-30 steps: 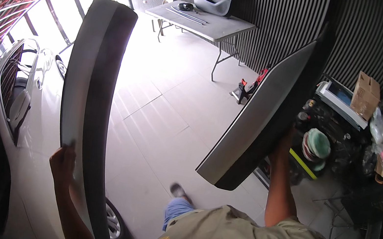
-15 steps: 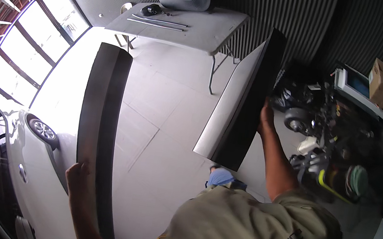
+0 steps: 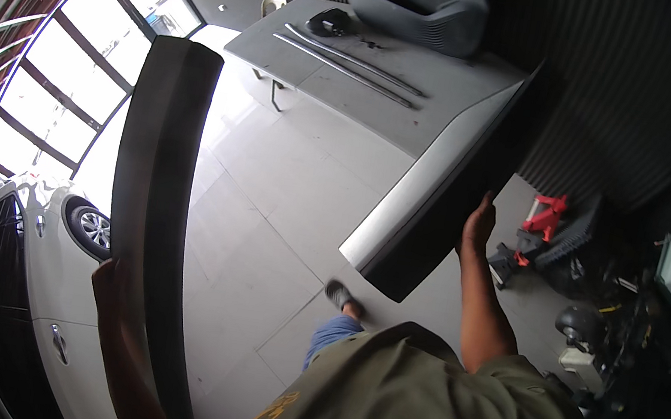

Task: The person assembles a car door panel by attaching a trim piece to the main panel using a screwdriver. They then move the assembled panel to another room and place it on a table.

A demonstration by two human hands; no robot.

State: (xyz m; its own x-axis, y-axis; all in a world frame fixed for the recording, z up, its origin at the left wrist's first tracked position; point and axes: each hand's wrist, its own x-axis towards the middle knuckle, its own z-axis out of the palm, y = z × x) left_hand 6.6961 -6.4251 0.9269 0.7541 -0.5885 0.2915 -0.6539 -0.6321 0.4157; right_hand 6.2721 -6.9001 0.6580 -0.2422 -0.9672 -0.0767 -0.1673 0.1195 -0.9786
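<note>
My left hand (image 3: 107, 273) is closed on the outer edge of a long dark trim panel (image 3: 159, 183), which stands almost upright on my left. My right hand (image 3: 477, 228) is wrapped round the right edge of a black-and-silver trim panel (image 3: 442, 195). That panel is tilted, its top leaning right and its silver face toward the left. Its upper end overlaps the edge of a grey table (image 3: 334, 105) in my view; whether the two touch I cannot tell. The fingers of both hands are partly hidden behind the panels.
On the table lie two thin metal strips (image 3: 356, 70) and a black object (image 3: 329, 22), with a large grey moulded panel (image 3: 423, 1) behind. A white car (image 3: 47, 279) stands at left. To the right are a red jack stand (image 3: 545, 215) and dark clutter (image 3: 594, 335).
The table now appears nearer and further right, and a foot has come into view below. Both panels are still held; the right one leans more to the right. A red jack stand now shows.
</note>
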